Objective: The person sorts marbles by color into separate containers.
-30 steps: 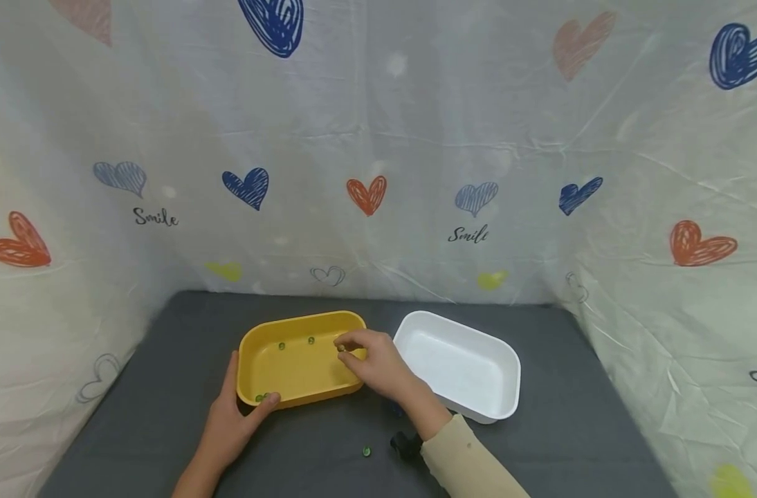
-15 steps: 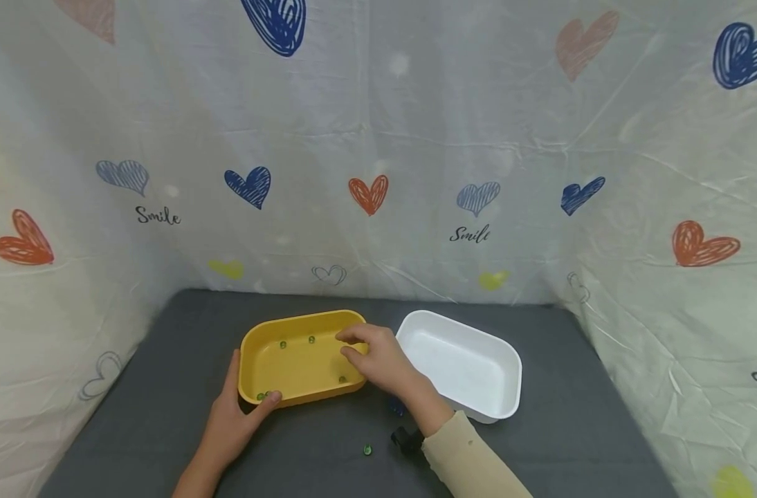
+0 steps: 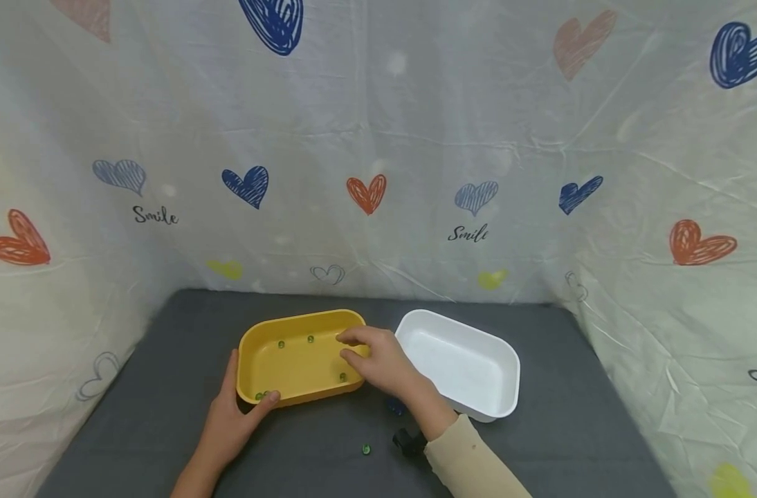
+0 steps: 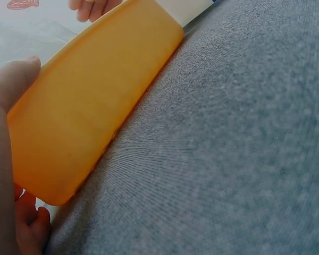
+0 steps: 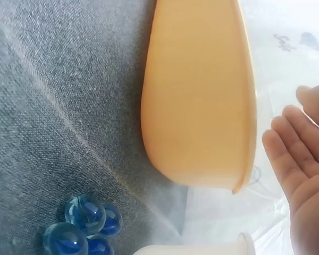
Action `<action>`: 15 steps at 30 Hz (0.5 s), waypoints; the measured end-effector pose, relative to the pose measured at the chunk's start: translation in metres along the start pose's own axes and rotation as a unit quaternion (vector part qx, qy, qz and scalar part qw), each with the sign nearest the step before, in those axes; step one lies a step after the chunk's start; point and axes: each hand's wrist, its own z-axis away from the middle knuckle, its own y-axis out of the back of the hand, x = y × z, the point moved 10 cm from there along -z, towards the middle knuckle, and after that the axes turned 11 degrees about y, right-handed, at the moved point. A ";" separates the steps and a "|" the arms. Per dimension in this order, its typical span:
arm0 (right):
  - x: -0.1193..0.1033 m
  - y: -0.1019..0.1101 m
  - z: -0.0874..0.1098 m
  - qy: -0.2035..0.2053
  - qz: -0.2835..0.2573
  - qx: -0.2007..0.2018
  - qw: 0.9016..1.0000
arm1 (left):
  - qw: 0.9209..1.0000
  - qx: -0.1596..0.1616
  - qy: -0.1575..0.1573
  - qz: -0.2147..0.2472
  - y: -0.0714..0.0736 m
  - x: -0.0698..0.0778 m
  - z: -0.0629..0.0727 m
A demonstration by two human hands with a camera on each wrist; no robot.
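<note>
By the left hand [image 3: 227, 420], the yellow tray [image 3: 294, 370] is being gripped at its end. Right of that hand, small, round, glassy green marbles [image 3: 311, 339] are being held inside. Another marble [image 3: 343, 377], newly released, is being added there, below the right hand [image 3: 383, 358], whose thumb and fingers are being held apart, gripping nothing.

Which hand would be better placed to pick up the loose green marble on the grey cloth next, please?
Probably the right hand: it holds nothing and is nearer the green marble. The left hand is occupied, gripping the left end of the yellow tray.
</note>
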 end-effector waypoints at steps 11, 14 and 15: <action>-0.021 0.012 0.022 0.065 0.006 0.040 0.997 | 1.000 -0.002 0.002 0.001 -0.002 0.001 0.001; -0.026 0.014 0.028 0.090 0.005 0.054 0.994 | 1.000 0.000 0.002 -0.002 -0.001 0.001 0.001; -0.028 0.015 0.030 0.098 0.005 0.058 0.993 | 1.000 0.000 0.003 -0.003 0.000 0.001 0.001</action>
